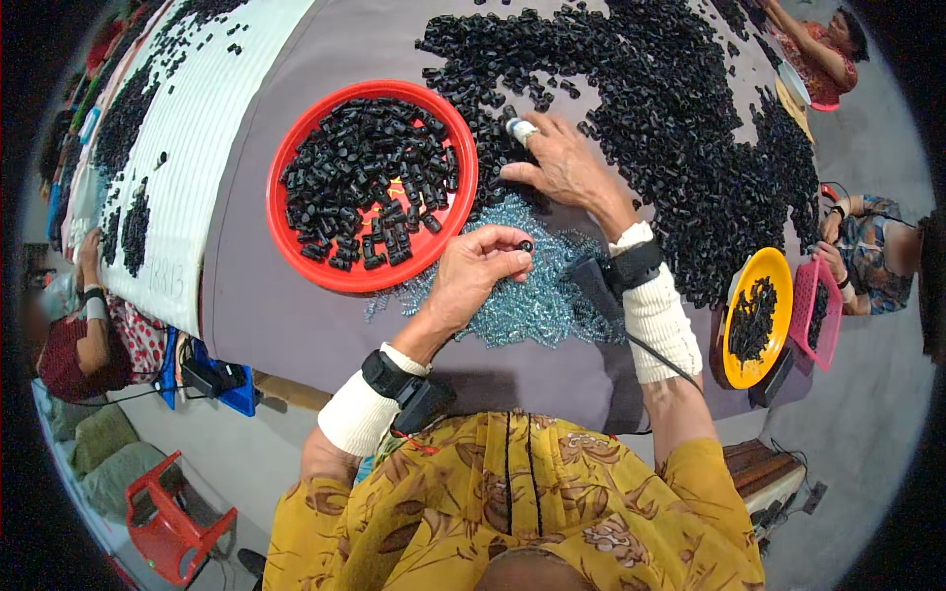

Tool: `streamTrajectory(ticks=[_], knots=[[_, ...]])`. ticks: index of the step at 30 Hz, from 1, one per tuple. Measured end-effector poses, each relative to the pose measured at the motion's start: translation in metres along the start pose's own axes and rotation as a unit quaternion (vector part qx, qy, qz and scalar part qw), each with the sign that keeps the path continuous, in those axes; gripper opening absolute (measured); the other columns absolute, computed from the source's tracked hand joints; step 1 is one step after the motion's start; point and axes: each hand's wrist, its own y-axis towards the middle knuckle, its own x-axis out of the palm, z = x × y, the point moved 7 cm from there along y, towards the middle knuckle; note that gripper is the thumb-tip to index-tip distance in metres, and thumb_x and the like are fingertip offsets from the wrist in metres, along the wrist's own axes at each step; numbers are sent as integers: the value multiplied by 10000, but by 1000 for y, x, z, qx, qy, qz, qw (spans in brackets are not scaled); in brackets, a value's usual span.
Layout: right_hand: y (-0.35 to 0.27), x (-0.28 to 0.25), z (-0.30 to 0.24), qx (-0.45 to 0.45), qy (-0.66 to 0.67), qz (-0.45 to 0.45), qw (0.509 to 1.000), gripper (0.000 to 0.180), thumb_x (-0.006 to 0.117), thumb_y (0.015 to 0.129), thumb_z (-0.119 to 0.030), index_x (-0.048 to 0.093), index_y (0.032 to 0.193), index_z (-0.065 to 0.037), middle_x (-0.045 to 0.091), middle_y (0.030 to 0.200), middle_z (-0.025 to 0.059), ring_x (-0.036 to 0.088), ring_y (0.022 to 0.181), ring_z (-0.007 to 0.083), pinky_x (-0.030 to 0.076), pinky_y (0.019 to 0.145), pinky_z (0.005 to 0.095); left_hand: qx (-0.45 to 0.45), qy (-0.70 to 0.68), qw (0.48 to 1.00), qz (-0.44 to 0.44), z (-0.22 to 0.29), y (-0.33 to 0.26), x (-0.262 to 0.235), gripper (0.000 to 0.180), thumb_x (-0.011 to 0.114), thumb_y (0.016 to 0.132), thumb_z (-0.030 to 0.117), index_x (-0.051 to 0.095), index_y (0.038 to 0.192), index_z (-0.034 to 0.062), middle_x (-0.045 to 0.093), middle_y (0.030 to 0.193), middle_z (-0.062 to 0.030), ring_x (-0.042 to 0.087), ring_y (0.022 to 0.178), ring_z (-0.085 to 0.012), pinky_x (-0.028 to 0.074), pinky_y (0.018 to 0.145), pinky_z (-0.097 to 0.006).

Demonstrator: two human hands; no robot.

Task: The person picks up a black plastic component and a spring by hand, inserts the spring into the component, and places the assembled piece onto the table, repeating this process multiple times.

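Between the thumb and fingertips of my left hand (473, 272) is a small black plastic piece (525, 246), round-ended and mostly hidden by the grip. It is held just above a heap of small shiny blue-grey coils that look like springs (532, 310). My right hand (570, 165) reaches over the edge of a large spread of small black cylindrical plastic parts (650, 108). Its thumb and index finger are apart, and white tape wraps one finger. A red round tray (274, 187), left of my hands, holds many similar black parts.
Toward the right edge stand a yellow oval tray (781, 305) and a pink basket (833, 320), both with black pieces. People work at both sides. A white-covered table (232, 89) with black parts adjoins at left. A red plastic chair (182, 527) stands below.
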Motion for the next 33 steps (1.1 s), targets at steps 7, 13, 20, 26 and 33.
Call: streamTrajectory(ticks=[7,13,20,26,33], knots=[[-41,7,-26,-10,52,-22,998,533,653,806,-359,560,1152,36,464,1293,213,426,1199,375,360,995,464,-8,12,1000,16,0,-5,-1,182,648,845,69,629,999,-26,643,872,-59,617,743,-110,512,694,-236],[-63,-40,2,69,187,88,976,401,650,805,-234,569,1082,45,573,1097,218,533,1044,368,428,904,408,-28,29,999,14,0,-10,1,167,639,844,52,632,990,-28,646,849,-60,612,733,-113,519,699,-254],[-111,-32,-25,16,73,17,997,385,670,797,-301,614,1005,18,592,1064,166,512,1016,319,423,854,417,59,170,983,36,30,-5,5,182,664,819,78,643,964,-31,628,827,-32,583,739,-82,479,670,-231],[-97,-14,-40,14,27,48,998,470,690,770,-350,623,1044,26,489,1247,163,440,1130,337,379,909,453,197,441,876,12,50,24,17,211,654,768,74,653,961,-10,649,1053,-159,612,1010,-307,473,873,-358],[-109,-8,-47,22,49,9,998,514,699,742,-397,643,1006,41,489,1219,158,421,1148,345,374,898,478,262,537,801,-10,40,27,22,204,655,740,13,604,938,7,612,1058,-169,554,1039,-343,446,888,-403]])
